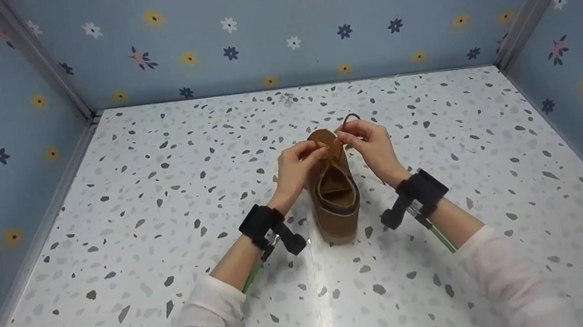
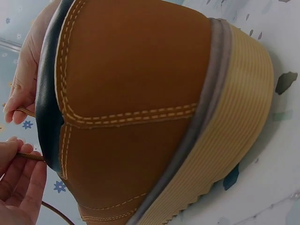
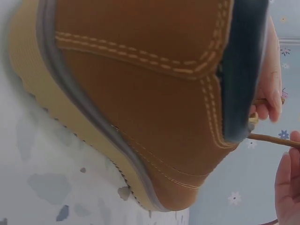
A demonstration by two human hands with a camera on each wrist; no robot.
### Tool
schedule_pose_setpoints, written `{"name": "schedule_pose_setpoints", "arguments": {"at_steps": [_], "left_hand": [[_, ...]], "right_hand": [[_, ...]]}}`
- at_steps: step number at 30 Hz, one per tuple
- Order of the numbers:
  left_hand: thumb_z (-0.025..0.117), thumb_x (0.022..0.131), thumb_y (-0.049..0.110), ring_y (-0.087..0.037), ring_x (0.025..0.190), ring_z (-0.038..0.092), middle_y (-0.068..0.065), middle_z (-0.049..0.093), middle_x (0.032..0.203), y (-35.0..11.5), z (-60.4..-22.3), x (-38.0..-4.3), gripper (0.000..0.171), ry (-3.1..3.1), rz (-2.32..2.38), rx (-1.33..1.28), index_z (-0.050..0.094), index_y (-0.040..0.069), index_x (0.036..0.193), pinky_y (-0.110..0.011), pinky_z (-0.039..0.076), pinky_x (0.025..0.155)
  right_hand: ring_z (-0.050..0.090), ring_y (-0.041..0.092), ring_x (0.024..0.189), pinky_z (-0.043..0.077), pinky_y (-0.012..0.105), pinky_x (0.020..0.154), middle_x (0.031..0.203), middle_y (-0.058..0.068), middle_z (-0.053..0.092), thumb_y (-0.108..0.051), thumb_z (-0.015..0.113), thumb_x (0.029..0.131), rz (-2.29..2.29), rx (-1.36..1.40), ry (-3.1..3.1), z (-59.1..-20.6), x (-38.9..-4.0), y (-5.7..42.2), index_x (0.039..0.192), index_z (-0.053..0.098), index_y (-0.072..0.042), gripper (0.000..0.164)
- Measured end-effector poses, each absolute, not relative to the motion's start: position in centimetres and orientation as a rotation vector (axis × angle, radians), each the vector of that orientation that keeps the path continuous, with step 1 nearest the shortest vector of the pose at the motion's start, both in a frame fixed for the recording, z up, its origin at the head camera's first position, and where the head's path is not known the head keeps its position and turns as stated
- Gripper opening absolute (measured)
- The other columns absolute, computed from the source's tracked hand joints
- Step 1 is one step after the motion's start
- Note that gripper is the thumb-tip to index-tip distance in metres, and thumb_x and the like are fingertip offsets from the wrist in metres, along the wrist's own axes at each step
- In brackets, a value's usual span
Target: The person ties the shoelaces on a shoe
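Observation:
A brown shoe (image 1: 340, 227) with tan stitching, a dark collar and a thick pale sole stands upright, heel towards me. In the head view, my left hand (image 1: 292, 172) is at the left of its lacing, pinching one end of the brown shoelace (image 2: 33, 156) between thumb and fingers. Opposite it, my right hand (image 1: 376, 146) pinches the other lace end, and a loop of lace arches above those fingers. Both wrist views show the lace ends held apart over the collar. The shoe's side hides the lace crossing there.
White speckled tabletop (image 1: 167, 247) surrounds the shoe. Blue flower-patterned panels (image 1: 273, 25) stand at the back and both sides. A black camera strap (image 1: 263, 226) is on the left wrist, and another strap (image 1: 424, 194) is on the right.

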State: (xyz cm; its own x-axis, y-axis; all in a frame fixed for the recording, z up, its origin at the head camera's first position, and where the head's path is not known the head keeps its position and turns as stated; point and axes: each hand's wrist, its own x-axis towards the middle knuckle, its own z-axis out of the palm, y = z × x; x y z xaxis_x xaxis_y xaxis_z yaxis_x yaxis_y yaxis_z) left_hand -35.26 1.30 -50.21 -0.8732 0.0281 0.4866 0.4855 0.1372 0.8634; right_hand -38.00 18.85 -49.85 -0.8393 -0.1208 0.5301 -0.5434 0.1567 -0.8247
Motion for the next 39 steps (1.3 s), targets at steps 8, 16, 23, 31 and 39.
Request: {"name": "schedule_pose_setpoints", "arguments": {"at_steps": [8,16,23,31,39], "left_hand": [[0.054,0.060,0.035,-0.004,0.060,0.044,0.009,0.051,0.071,1.4,-50.2,-35.7,0.020,-2.171,-1.713,-0.561,0.055,0.023,0.076,-0.021,0.034,0.051],[0.055,0.061,0.028,-0.009,0.064,0.045,0.001,0.052,0.074,0.7,-43.5,-31.1,0.024,-2.320,-1.766,-0.614,0.056,0.012,0.078,-0.021,0.034,0.056],[0.053,0.062,0.032,-0.007,0.061,0.043,0.003,0.049,0.069,0.6,-40.0,-28.7,0.025,-2.390,-1.716,-0.643,0.055,0.010,0.073,-0.020,0.033,0.054],[0.053,0.065,0.026,-0.004,0.058,0.043,0.005,0.049,0.066,0.9,-39.2,-28.1,0.016,-2.378,-1.621,-0.697,0.055,0.011,0.070,-0.019,0.033,0.053],[0.051,0.068,0.023,-0.004,0.054,0.041,0.005,0.047,0.059,0.8,-39.6,-28.2,0.016,-2.295,-1.583,-0.774,0.055,0.008,0.062,-0.018,0.033,0.050]], "right_hand": [[0.045,0.016,0.060,0.033,0.024,0.046,0.069,0.001,0.052,-0.020,0.050,0.068,1.532,0.647,-2.199,-48.1,-38.9,18.6,0.080,0.055,-0.016,0.013],[0.046,0.013,0.065,0.034,0.025,0.054,0.069,0.002,0.052,-0.018,0.050,0.069,1.560,0.670,-2.293,-44.8,-38.5,17.8,0.080,0.054,-0.013,0.013],[0.046,0.011,0.063,0.033,0.025,0.056,0.066,0.001,0.052,-0.019,0.053,0.064,1.633,0.727,-2.267,-38.5,-33.7,15.2,0.076,0.055,-0.012,0.013],[0.044,0.009,0.060,0.031,0.023,0.048,0.066,-0.003,0.053,-0.020,0.049,0.068,1.405,0.796,-2.311,-32.7,-29.1,12.7,0.077,0.055,-0.013,0.012],[0.045,0.008,0.063,0.033,0.024,0.050,0.071,-0.004,0.052,-0.018,0.047,0.069,1.307,0.918,-2.375,-32.1,-29.3,11.3,0.082,0.055,-0.012,0.016]]}}
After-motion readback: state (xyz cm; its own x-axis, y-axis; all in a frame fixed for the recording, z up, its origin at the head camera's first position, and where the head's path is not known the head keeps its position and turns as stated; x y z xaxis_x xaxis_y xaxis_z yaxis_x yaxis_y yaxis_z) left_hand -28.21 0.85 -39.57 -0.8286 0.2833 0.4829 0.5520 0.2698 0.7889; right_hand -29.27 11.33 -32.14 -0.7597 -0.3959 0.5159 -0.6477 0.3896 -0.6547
